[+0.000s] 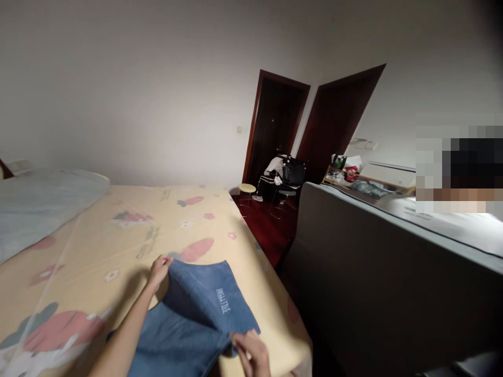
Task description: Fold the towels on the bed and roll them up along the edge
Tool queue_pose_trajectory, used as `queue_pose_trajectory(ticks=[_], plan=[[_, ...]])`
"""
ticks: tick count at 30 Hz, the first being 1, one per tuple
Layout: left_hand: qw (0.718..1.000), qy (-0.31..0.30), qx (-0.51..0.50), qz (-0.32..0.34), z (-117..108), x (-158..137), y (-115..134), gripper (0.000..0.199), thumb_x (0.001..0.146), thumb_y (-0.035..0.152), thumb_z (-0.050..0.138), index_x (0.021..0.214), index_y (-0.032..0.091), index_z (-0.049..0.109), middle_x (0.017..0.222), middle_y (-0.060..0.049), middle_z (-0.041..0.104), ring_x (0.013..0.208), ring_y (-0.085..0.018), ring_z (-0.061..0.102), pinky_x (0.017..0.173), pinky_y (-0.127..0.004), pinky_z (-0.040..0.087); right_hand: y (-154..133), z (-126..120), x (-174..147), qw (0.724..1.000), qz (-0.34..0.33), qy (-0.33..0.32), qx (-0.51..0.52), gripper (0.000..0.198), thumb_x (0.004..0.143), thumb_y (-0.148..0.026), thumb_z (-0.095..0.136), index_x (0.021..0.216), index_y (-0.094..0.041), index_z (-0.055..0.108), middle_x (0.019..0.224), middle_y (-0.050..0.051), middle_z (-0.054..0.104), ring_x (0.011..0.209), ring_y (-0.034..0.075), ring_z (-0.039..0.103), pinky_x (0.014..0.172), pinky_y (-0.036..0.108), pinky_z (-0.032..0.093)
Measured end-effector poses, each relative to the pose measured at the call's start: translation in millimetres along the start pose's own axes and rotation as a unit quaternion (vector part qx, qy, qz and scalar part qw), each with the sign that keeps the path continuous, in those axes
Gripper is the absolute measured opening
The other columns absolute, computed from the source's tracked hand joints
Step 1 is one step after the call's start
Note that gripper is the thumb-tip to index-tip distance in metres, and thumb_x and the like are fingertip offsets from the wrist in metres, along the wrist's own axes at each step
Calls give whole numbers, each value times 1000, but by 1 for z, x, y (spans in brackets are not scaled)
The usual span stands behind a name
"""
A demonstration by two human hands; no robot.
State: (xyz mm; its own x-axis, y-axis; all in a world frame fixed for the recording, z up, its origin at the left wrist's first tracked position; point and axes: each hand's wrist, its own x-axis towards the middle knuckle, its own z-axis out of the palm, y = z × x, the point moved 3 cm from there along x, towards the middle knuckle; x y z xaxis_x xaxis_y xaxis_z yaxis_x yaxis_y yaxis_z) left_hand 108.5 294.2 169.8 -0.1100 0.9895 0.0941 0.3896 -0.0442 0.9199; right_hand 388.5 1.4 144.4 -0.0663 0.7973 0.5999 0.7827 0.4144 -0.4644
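A blue denim garment (196, 293) with pale lettering on one panel lies partly spread over the near part of the bed. Which kind of garment it is I cannot tell; its lower part runs out of the frame. My left hand (160, 269) pinches its far left corner, slightly above the sheet. Near the bed's right edge, my right hand (253, 352) is closed on the garment's near right side, where the cloth bunches under the fingers. Beneath them is a yellow sheet (129, 246) printed with carrots, strawberries and flowers.
A grey-blue quilt (47, 204) lies at the bed's left. To the right stands a dark panel (373, 272) with a white surface and clutter behind it; a person (467, 162) is there, blurred out. Stools (247, 188) and bags (294, 170) stand by the dark doors.
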Motion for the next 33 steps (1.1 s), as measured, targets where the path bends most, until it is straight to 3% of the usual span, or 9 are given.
queue_pose_trajectory(ticks=[3,6,9,11,14,17,23,28,33], plan=[[993,31,-112,25,-45,-19,33,63,52,76,69,77,20,54,75,-4,66,78,-21,63,66,-28,44,13,-47,52,976,109,59,179,30,95,-42,53,97,-23,75,88,10,73,81,24,69,74,34,57],[980,50,-188,41,-85,-43,66,67,44,70,77,82,19,55,72,-2,65,65,-14,57,59,-24,39,14,-83,103,931,172,82,311,37,83,-53,67,93,-19,77,90,11,73,83,25,69,76,35,56],[969,59,-233,55,-114,-66,94,63,43,62,83,80,17,58,67,0,62,59,-10,50,56,-22,35,12,-101,141,880,201,119,415,47,74,-60,72,87,-15,76,84,12,73,78,24,68,73,35,56],[964,65,-250,60,-126,-78,109,60,43,57,85,78,16,59,64,1,60,56,-9,48,55,-22,34,12,-106,159,871,210,137,423,46,68,-58,77,82,-14,76,81,11,72,74,22,67,72,34,55],[959,76,-264,64,-136,-91,126,54,45,52,86,76,16,60,59,3,58,52,-8,45,52,-21,33,11,-112,181,885,207,127,396,50,61,-53,83,93,-14,75,82,9,73,76,22,67,75,35,55],[955,89,-274,64,-142,-94,134,51,44,47,88,74,16,60,57,3,58,51,-8,47,51,-21,34,11,-116,196,901,191,77,381,61,65,-53,80,110,-13,71,88,11,74,82,23,68,78,36,55],[958,57,-275,63,-139,-83,135,54,41,50,88,75,15,64,70,-4,66,65,-14,61,62,-27,48,20,-117,206,967,115,59,220,40,71,-51,71,91,-17,74,89,10,74,83,25,70,77,35,56],[971,7,-233,58,-118,-68,127,61,32,41,91,81,12,70,79,-9,71,74,-19,66,72,-32,52,34,-107,210,981,111,81,140,22,75,-38,67,82,-18,72,79,7,73,75,23,69,72,32,54],[977,45,-195,70,-111,-42,126,57,31,46,89,71,12,68,71,-9,69,69,-20,64,71,-35,52,42,-98,234,989,95,90,70,18,83,-32,60,79,-17,69,70,5,69,65,20,64,66,29,48]])
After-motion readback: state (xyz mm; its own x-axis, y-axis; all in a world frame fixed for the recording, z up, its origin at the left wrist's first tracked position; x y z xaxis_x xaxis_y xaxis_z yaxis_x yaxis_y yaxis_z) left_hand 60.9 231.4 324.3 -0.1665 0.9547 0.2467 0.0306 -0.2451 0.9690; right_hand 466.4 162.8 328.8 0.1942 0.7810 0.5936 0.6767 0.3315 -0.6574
